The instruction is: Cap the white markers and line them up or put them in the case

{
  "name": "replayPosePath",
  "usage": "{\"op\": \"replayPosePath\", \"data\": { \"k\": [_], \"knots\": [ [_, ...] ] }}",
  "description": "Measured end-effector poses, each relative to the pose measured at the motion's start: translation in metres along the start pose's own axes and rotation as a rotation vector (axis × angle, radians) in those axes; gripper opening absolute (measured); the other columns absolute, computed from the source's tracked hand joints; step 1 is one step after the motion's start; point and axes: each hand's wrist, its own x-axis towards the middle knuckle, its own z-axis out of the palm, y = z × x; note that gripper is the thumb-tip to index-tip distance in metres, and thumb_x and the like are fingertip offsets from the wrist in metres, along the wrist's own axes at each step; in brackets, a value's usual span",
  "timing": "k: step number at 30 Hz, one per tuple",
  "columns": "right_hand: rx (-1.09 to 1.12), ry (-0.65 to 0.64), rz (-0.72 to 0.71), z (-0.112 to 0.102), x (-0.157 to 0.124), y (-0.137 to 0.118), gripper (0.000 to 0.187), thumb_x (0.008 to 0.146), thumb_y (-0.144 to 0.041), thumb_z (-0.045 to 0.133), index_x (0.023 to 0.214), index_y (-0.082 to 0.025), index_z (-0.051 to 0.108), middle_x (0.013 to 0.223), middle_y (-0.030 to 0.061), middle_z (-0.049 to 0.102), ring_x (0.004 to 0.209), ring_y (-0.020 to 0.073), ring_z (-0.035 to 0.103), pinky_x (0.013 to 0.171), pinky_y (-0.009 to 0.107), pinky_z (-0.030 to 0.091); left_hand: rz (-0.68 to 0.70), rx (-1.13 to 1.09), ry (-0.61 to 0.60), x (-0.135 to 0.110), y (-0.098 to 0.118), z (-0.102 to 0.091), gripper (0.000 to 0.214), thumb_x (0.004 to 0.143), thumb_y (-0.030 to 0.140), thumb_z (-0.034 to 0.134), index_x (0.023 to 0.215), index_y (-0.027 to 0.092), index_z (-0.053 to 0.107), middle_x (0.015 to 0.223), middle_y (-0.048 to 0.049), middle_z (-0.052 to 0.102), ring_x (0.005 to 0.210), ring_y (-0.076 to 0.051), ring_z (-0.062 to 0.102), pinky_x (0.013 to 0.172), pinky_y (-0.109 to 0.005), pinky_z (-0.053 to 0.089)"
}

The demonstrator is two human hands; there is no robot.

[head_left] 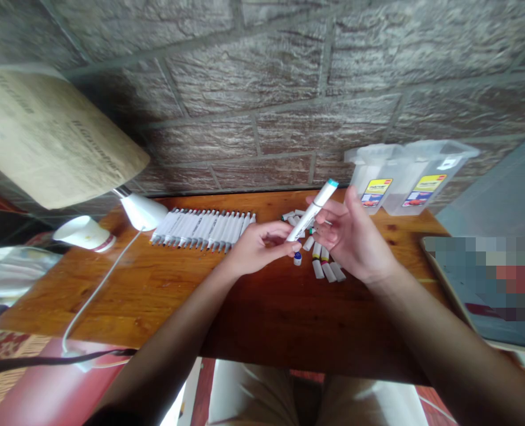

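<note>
A white marker [312,212] with a teal end is held at a slant above the table, teal end up. My left hand [256,248] pinches its lower end between thumb and fingers. Beside its upper part is my right hand [362,245], thumb raised and fingers spread; some fingers reach behind the marker, and whether they touch it I cannot tell. Below the hands lie several loose white marker caps [329,272], some partly hidden, and a small cap with a blue top [297,258]. Left of them, several white markers [204,229] lie side by side in a row.
Two clear plastic containers [431,177] with yellow labels stand at the back right, against the stone-patterned wall. A white lamp [141,212], covered by a brown paper bag [58,136], and a paper cup [83,232] are at left. A cable [103,281] crosses the wooden table [156,296].
</note>
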Motion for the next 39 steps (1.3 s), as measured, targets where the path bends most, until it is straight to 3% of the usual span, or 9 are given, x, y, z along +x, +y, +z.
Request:
{"op": "replayPosePath", "data": {
  "k": [4, 9, 12, 18, 23, 26, 29, 32, 39],
  "knots": [
    [-0.022, -0.038, 0.066, -0.002, 0.001, -0.002, 0.060, 0.076, -0.079, 0.066, 0.085, -0.020, 0.074, 0.061, -0.0036, 0.049, 0.048, 0.0073, 0.035, 0.045, 0.024, 0.032, -0.003, 0.054, -0.032, -0.002, 0.003, 0.001, 0.024, 0.080, 0.029, 0.081, 0.096, 0.012, 0.073, 0.087, -0.0063, 0.078, 0.076, -0.015, 0.072, 0.075, -0.026, 0.057],
    [-0.075, -0.053, 0.097, -0.003, 0.001, 0.003, 0.061, 0.073, -0.080, 0.068, 0.080, -0.019, 0.071, 0.059, -0.0028, 0.049, 0.047, 0.0083, 0.035, 0.044, 0.024, 0.030, 0.012, 0.183, -0.052, -0.003, 0.007, 0.003, 0.020, 0.079, 0.028, 0.081, 0.089, 0.012, 0.075, 0.086, -0.0060, 0.078, 0.076, -0.015, 0.071, 0.073, -0.024, 0.054],
    [-0.067, -0.067, 0.109, -0.002, 0.001, 0.004, 0.062, 0.072, -0.080, 0.068, 0.079, -0.019, 0.071, 0.062, -0.0009, 0.055, 0.051, 0.0096, 0.041, 0.046, 0.023, 0.034, 0.017, 0.229, -0.078, -0.003, 0.008, 0.003, 0.021, 0.082, 0.029, 0.079, 0.096, 0.013, 0.077, 0.092, -0.0070, 0.080, 0.080, -0.016, 0.071, 0.074, -0.024, 0.054],
    [-0.079, -0.060, 0.102, 0.000, 0.000, 0.004, 0.065, 0.073, -0.084, 0.063, 0.085, -0.021, 0.075, 0.079, 0.0054, 0.068, 0.064, 0.0156, 0.056, 0.054, 0.027, 0.044, 0.008, 0.205, -0.125, -0.005, 0.009, 0.004, 0.023, 0.083, 0.032, 0.078, 0.098, 0.014, 0.079, 0.095, -0.0073, 0.080, 0.083, -0.018, 0.073, 0.075, -0.026, 0.055],
    [-0.010, -0.071, 0.072, 0.003, -0.002, 0.002, 0.072, 0.075, -0.089, 0.054, 0.095, -0.022, 0.075, 0.095, 0.0098, 0.073, 0.091, 0.0251, 0.067, 0.076, 0.036, 0.054, 0.012, 0.240, -0.158, -0.005, 0.009, 0.005, 0.022, 0.082, 0.034, 0.079, 0.092, 0.014, 0.079, 0.089, -0.0065, 0.079, 0.081, -0.018, 0.072, 0.074, -0.025, 0.053],
    [0.064, -0.088, 0.098, 0.005, -0.004, 0.001, 0.069, 0.077, -0.086, 0.054, 0.098, -0.024, 0.075, 0.082, 0.0055, 0.069, 0.079, 0.0216, 0.064, 0.076, 0.037, 0.053, 0.022, 0.295, -0.216, -0.006, 0.009, 0.006, 0.022, 0.083, 0.035, 0.078, 0.090, 0.014, 0.079, 0.087, -0.0053, 0.078, 0.079, -0.017, 0.070, 0.072, -0.024, 0.050],
    [0.113, -0.119, 0.128, 0.006, -0.006, 0.002, 0.062, 0.083, -0.079, 0.054, 0.101, -0.024, 0.077, 0.057, -0.0034, 0.047, 0.054, 0.0144, 0.046, 0.063, 0.032, 0.048, 0.006, 0.317, -0.247, -0.007, 0.010, 0.009, 0.025, 0.083, 0.039, 0.078, 0.087, 0.014, 0.079, 0.081, -0.0035, 0.076, 0.074, -0.017, 0.067, 0.069, -0.024, 0.048],
    [0.116, -0.125, 0.106, 0.007, -0.008, 0.005, 0.062, 0.087, -0.077, 0.051, 0.101, -0.023, 0.079, 0.051, -0.0070, 0.029, 0.047, 0.0122, 0.031, 0.053, 0.028, 0.040, -0.030, 0.340, -0.255, -0.007, 0.013, 0.013, 0.028, 0.082, 0.042, 0.078, 0.085, 0.014, 0.079, 0.074, -0.0019, 0.073, 0.069, -0.016, 0.064, 0.066, -0.024, 0.046],
    [0.058, -0.082, 0.045, 0.010, -0.010, 0.010, 0.075, 0.082, -0.086, 0.044, 0.101, -0.023, 0.080, 0.049, -0.0053, 0.032, 0.047, 0.0127, 0.032, 0.049, 0.028, 0.036, -0.029, 0.355, -0.203, -0.009, 0.013, 0.017, 0.030, 0.083, 0.044, 0.076, 0.086, 0.015, 0.080, 0.071, -0.0016, 0.071, 0.068, -0.016, 0.062, 0.064, -0.025, 0.044]
  ]
}}
